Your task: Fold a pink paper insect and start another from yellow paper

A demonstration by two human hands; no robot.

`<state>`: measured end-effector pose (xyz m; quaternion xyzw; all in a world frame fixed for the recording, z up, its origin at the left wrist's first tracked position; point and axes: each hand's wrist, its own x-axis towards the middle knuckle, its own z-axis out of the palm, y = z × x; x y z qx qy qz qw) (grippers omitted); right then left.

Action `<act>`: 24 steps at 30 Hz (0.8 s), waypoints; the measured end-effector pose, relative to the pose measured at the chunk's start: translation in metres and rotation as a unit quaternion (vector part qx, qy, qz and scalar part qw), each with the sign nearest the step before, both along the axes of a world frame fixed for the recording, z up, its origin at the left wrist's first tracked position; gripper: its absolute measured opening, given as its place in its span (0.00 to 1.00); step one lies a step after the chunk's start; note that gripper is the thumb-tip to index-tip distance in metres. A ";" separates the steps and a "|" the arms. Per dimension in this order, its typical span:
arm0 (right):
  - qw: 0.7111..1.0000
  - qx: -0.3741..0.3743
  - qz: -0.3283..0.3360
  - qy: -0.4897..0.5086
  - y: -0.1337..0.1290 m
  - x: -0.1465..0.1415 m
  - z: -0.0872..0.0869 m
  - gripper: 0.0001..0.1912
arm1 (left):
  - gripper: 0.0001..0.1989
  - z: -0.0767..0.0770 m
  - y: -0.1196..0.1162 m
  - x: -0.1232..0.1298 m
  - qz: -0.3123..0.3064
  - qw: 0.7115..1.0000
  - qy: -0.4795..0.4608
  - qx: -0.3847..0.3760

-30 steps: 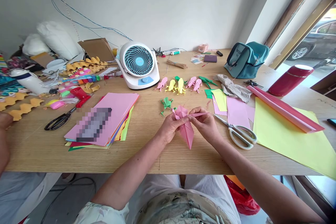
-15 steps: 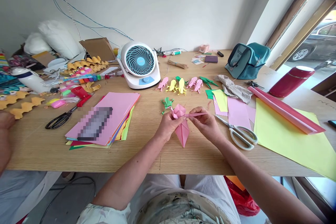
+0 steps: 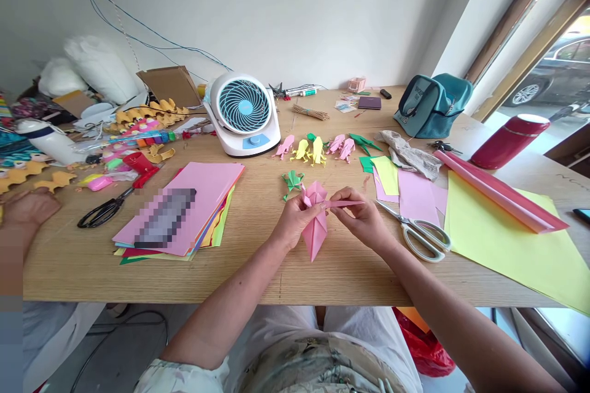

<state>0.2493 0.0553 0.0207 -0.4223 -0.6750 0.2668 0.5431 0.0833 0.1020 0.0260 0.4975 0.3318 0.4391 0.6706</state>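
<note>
My left hand (image 3: 294,219) clamps a pink folded-paper piece (image 3: 315,232), its long axis running down-frame. My right hand (image 3: 364,216) pinches its narrow rightward strip (image 3: 346,203).

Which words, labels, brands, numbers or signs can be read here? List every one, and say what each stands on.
None can be read with certainty.
Teal bag: lettering on its front, too blurred to read.
Table, far right: dark handwritten marks, perhaps "NC", not sure.
Fan: markings around the knob, too small to read.
</note>
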 end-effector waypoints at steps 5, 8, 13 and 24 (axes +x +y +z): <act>0.987 0.097 0.001 -0.129 -0.001 0.010 0.005 0.07 | 0.15 0.004 0.000 -0.001 0.007 1.000 0.027 0.006; 0.977 0.127 0.008 -0.173 0.000 0.016 0.004 0.08 | 0.16 0.005 0.000 -0.001 -0.002 0.999 0.035 0.002; 0.962 0.162 0.026 -0.220 -0.001 0.025 0.005 0.09 | 0.17 0.007 -0.002 -0.001 -0.034 0.999 0.030 -0.004; 0.921 0.218 0.030 -0.322 -0.012 0.024 0.016 0.09 | 0.20 0.014 0.009 -0.017 -0.052 0.995 0.044 -0.067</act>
